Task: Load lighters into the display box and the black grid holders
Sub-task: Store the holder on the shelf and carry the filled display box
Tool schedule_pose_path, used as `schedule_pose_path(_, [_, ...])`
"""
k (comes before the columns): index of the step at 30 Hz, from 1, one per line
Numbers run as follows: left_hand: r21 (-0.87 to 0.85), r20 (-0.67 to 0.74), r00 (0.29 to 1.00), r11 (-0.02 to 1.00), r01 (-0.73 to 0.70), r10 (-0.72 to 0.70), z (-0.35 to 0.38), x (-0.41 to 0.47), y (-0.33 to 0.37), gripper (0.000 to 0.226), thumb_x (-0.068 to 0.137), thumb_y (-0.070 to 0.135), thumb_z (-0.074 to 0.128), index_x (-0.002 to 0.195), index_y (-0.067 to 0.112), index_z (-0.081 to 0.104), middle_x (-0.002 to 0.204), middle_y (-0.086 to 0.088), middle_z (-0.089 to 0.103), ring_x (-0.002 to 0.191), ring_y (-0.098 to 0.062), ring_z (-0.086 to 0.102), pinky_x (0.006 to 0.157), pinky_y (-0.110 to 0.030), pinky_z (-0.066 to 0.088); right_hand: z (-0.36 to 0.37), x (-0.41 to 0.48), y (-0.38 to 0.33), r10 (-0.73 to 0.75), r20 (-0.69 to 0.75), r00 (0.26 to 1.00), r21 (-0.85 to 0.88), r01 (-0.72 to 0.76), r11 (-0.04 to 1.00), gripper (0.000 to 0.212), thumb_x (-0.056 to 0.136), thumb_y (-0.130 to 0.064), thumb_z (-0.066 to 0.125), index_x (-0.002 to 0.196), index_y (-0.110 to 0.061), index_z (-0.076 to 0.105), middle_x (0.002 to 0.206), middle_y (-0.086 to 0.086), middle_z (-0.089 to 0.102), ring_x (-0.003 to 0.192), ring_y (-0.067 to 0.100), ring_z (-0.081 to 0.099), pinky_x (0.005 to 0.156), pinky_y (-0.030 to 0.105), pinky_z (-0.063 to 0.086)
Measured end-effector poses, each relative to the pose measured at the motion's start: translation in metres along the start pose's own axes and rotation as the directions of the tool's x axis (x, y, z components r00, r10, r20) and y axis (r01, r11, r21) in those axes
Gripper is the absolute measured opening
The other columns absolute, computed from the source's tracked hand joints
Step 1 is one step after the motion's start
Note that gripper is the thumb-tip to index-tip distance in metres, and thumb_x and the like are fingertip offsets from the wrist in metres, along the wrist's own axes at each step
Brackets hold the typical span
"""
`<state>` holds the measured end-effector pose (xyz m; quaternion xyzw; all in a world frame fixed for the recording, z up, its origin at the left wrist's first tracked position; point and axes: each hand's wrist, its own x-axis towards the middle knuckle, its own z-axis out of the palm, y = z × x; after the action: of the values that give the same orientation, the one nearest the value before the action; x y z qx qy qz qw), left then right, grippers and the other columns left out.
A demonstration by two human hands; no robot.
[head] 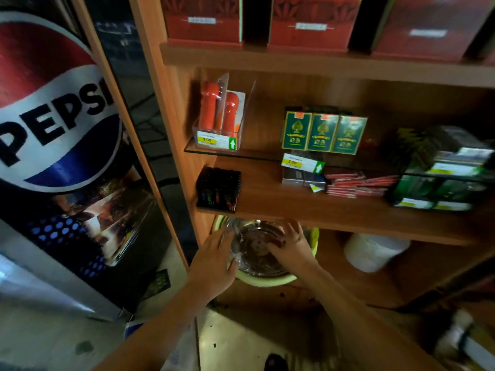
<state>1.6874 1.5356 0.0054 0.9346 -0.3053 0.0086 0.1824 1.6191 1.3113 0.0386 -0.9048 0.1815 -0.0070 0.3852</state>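
Rested left hand (214,253), fingers apart, at basin (267,281) rim, held right hand (292,246) inside beneath shelf (348,223) edge, grip unclear, black grid holder (218,188) above.

Your wooden shelf (294,214) carried a black grid holder (218,188) at its left end. Further right lay red packets (359,183).

Two forearms show bare skin all the way to the wrists, ending in a bare left hand (214,253) and a bare right hand (292,245). The left forearm lies below and to the left of the pale yellow-green round plastic basin (263,282), the right below and to its right. Motion blur hides finer detail of the fingers.
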Motion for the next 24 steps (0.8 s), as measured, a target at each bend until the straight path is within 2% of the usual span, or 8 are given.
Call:
schedule_pose_path(3, [0.076, 0.026, 0.993, 0.990, -0.116, 0.115, -0.006, -0.019, 0.018, 0.076, 0.100, 0.049, 0.050, 0.163, 0.028, 0.014, 0.170, -0.002, 0.014, 0.158, -0.023, 0.009, 0.125, -0.042, 0.015, -0.014, -0.044, 0.004, 0.042, -0.089, 0.995, -0.053, -0.046, 0.998, 0.070, 0.090, -0.046, 0.066, 0.152, -0.040, 0.035, 0.163, -0.003, 0.020, 0.145, 0.026, 0.036, 0.115, 0.041, 0.042])
schedule_pose_path(5, [0.107, 0.013, 0.980, 0.974, -0.201, 0.201, -0.009, -0.025, 0.035, 0.074, 0.098, 0.049, 0.050, 0.162, 0.027, 0.019, 0.170, -0.002, 0.015, 0.158, -0.024, 0.009, 0.125, -0.042, 0.009, -0.026, -0.073, 0.009, 0.031, -0.157, 0.987, -0.083, -0.044, 0.996, 0.067, 0.090, -0.043, 0.065, 0.150, -0.043, 0.035, 0.161, -0.004, 0.023, 0.146, 0.026, 0.034, 0.116, 0.043, 0.040])
schedule_pose_path(7, [0.115, 0.011, 0.959, 0.952, -0.283, 0.283, -0.010, -0.025, 0.058, 0.073, 0.095, 0.047, 0.054, 0.160, 0.025, 0.028, 0.168, -0.004, 0.022, 0.156, -0.026, 0.017, 0.123, -0.041, 0.010, -0.042, -0.103, 0.015, 0.015, -0.242, 0.970, -0.148, -0.052, 0.988, 0.061, 0.091, -0.049, 0.060, 0.148, -0.043, 0.038, 0.159, -0.005, 0.028, 0.143, 0.026, 0.034, 0.115, 0.041, 0.037])
schedule_pose_path(10, [0.128, 0.005, 0.906, 0.898, -0.420, 0.423, -0.009, -0.021, 0.104, 0.075, 0.088, 0.045, 0.061, 0.156, 0.023, 0.038, 0.163, -0.005, 0.034, 0.151, -0.029, 0.032, 0.120, -0.045, 0.027, -0.075, -0.147, 0.028, 0.021, -0.393, 0.919, -0.237, -0.123, 0.964, 0.058, 0.091, -0.050, 0.052, 0.147, -0.036, 0.043, 0.161, 0.000, 0.031, 0.144, 0.031, 0.033, 0.114, 0.049, 0.037])
schedule_pose_path(13, [0.097, -0.001, 0.832, 0.828, -0.553, 0.555, -0.002, -0.018, 0.166, 0.076, 0.089, 0.044, 0.056, 0.158, 0.023, 0.035, 0.165, -0.006, 0.032, 0.152, -0.029, 0.030, 0.118, -0.050, 0.033, -0.114, -0.193, 0.051, 0.134, -0.488, 0.862, -0.270, -0.295, 0.916, 0.063, 0.091, -0.042, 0.055, 0.151, -0.028, 0.041, 0.164, 0.004, 0.026, 0.148, 0.031, 0.027, 0.118, 0.049, 0.034])
schedule_pose_path(17, [0.068, 0.019, 0.712, 0.710, -0.701, 0.702, 0.017, -0.022, 0.262, 0.074, 0.089, 0.045, 0.057, 0.157, 0.022, 0.038, 0.166, -0.006, 0.030, 0.154, -0.028, 0.026, 0.120, -0.053, 0.033, -0.165, -0.264, 0.096, 0.159, -0.657, 0.737, -0.239, -0.403, 0.884, 0.063, 0.086, -0.032, 0.065, 0.146, -0.024, 0.050, 0.160, 0.007, 0.034, 0.144, 0.033, 0.035, 0.111, 0.052, 0.043])
schedule_pose_path(21, [-0.010, 0.029, 0.557, 0.558, -0.830, 0.830, 0.041, -0.042, 0.373, 0.075, 0.091, 0.044, 0.052, 0.160, 0.025, 0.029, 0.168, -0.004, 0.025, 0.156, -0.028, 0.020, 0.121, -0.052, 0.029, -0.209, -0.349, 0.141, 0.223, -0.779, 0.587, -0.164, -0.533, 0.830, 0.058, 0.084, -0.037, 0.066, 0.140, -0.024, 0.057, 0.157, 0.005, 0.040, 0.139, 0.032, 0.042, 0.109, 0.048, 0.046])
schedule_pose_path(24, [-0.072, 0.023, 0.433, 0.433, -0.898, 0.901, 0.057, -0.069, 0.462, 0.075, 0.088, 0.044, 0.053, 0.158, 0.025, 0.034, 0.166, -0.005, 0.030, 0.154, -0.028, 0.025, 0.119, -0.053, 0.031, -0.242, -0.416, 0.173, 0.286, -0.827, 0.484, -0.115, -0.644, 0.757, 0.062, 0.088, -0.039, 0.068, 0.146, -0.026, 0.051, 0.162, 0.002, 0.031, 0.146, 0.028, 0.033, 0.115, 0.046, 0.039])
